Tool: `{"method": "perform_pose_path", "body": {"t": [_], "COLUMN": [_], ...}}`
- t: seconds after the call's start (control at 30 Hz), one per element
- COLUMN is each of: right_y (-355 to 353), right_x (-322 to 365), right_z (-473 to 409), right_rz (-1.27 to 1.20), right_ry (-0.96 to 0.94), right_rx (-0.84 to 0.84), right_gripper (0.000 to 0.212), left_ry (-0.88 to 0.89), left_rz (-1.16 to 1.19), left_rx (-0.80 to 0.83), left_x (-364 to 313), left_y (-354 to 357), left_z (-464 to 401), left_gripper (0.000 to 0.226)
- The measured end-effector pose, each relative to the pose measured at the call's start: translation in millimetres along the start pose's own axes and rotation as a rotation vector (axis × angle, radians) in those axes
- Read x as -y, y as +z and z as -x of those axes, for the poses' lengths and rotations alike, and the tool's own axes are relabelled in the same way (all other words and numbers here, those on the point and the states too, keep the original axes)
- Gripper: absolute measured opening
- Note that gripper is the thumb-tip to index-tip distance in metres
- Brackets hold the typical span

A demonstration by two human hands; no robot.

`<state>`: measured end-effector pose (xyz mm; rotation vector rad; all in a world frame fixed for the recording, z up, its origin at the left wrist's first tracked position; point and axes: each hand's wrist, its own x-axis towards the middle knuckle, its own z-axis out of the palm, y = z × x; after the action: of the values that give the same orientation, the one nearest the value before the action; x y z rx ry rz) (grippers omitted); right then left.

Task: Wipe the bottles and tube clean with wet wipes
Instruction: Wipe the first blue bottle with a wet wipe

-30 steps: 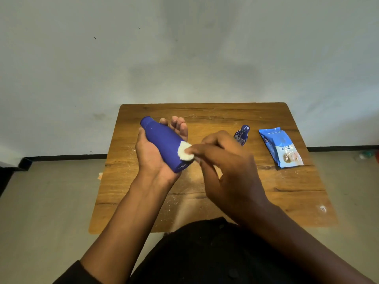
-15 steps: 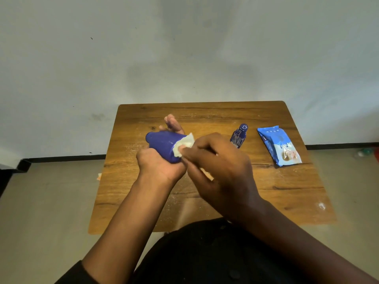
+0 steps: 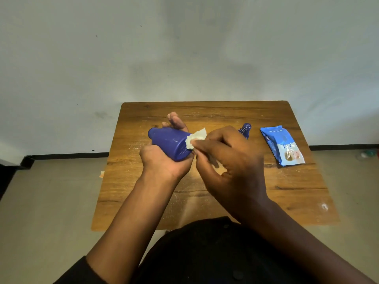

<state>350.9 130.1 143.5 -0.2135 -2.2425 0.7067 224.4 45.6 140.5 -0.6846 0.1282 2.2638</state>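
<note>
One large blue bottle [image 3: 170, 143] is being gripped over the table [image 3: 287, 185] by the left hand [image 3: 164, 162], now rolled flatter; the wipe [image 3: 195, 138] is being pinched by the right hand [image 3: 227, 160] at its base, suggesting wiping is continuing.

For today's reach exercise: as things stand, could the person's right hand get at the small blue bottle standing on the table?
Probably yes. The small blue bottle stands just beyond the right hand, with nothing between them. But that hand pinches the wet wipe, so it would need to free its fingers first.
</note>
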Motion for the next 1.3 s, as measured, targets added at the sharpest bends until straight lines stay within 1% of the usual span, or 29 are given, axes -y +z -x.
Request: {"method": "perform_pose_path", "body": {"t": [0.1, 0.17, 0.23, 0.3, 0.47, 0.5, 0.63, 0.8, 0.93, 0.97, 1.03, 1.1, 1.13, 1.2, 1.27, 1.3], "right_y": [2, 3, 2, 1, 2, 2, 0, 2, 0, 0, -2, -3, -5, -11, -17, -17], "right_x": [7, 5, 2, 1, 8, 6, -2, 6, 2, 2, 3, 7, 8, 9, 8, 7], "right_z": [6, 4, 1, 0, 9, 10, 9, 14, 11, 10, 11, 13, 13, 8, 2, 0], "right_rz": [-0.067, -0.074, -0.04, -0.008, -0.09, -0.094, -0.035, -0.107, -0.063, -0.056, -0.094, -0.16, -0.178, -0.184, -0.128, -0.094], "right_ry": [-0.099, -0.084, 0.0, 0.045, -0.061, -0.044, 0.115, 0.034, 0.126, 0.129, 0.084, 0.03, 0.017, 0.041, 0.091, 0.103], "right_rx": [0.138, 0.112, 0.016, -0.022, 0.115, 0.112, 0.007, 0.095, 0.015, 0.021, 0.107, 0.186, 0.18, 0.093, 0.005, -0.007], "right_gripper": [0.011, 0.011, 0.012, 0.013, 0.013, 0.013, 0.018, 0.015, 0.018, 0.019, 0.017, 0.014, 0.013, 0.014, 0.015, 0.015], "left_ry": [0.008, 0.006, -0.001, -0.005, 0.024, 0.022, -0.016, 0.027, 0.014, 0.02, 0.052, 0.094, 0.121, 0.205, 0.294, 0.33], "left_rz": [0.022, 0.031, 0.006, 0.001, 0.027, 0.009, -0.01, -0.016, -0.045, -0.052, -0.068, -0.12, -0.169, -0.306, -0.443, -0.497], "left_rx": [0.015, 0.021, 0.024, 0.024, 0.036, 0.029, 0.023, 0.019, 0.04, 0.043, 0.046, 0.063, 0.075, 0.093, 0.111, 0.122], "left_x": [2, 4, 6, 5, 6, 7, 7, 7, 7, 6, 3, 1, 0, 2, 4, 5], "left_y": [0, 1, 4, 6, 6, 6, 2, 3, 1, 1, 0, 0, 0, 2, 4, 5], "left_z": [0, 0, 1, 3, 3, 3, 4, 4, 4, 4, 3, 1, 0, 0, 2, 3], "left_gripper": [0.027, 0.025, 0.025, 0.024, 0.021, 0.021, 0.022, 0.022, 0.02, 0.019, 0.02, 0.025, 0.028, 0.034, 0.047, 0.053]}}
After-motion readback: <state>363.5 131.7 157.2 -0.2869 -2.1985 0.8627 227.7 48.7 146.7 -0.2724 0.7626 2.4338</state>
